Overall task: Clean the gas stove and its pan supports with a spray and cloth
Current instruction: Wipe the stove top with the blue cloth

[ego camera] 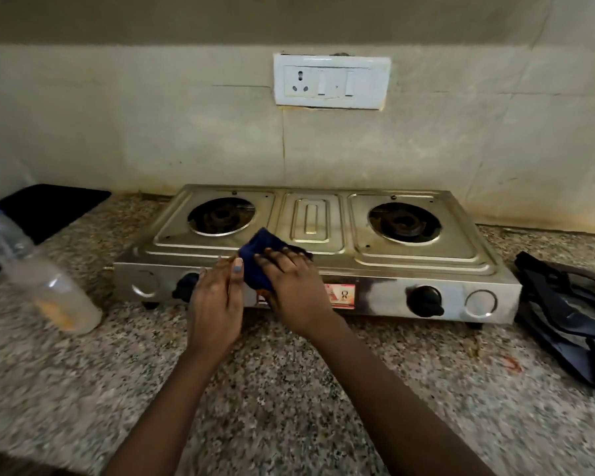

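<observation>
A steel two-burner gas stove (310, 221) stands on the granite counter with both burners bare. A dark blue cloth (260, 249) lies bunched at the stove's front edge, near the middle. My right hand (292, 286) lies on the cloth with fingers spread and holds it against the steel. My left hand (215, 297) is beside it, thumb touching the cloth's left edge, in front of the left black knob (184, 286). The black pan supports (571, 310) lie stacked on the counter right of the stove. A clear spray bottle (31, 269) stands at the left.
The speckled granite counter (289, 389) stretches in front of the stove. A black flat mat (49, 207) lies at the back left. A white socket plate (332, 80) is on the tiled wall above the stove. The right knob (425, 300) faces me.
</observation>
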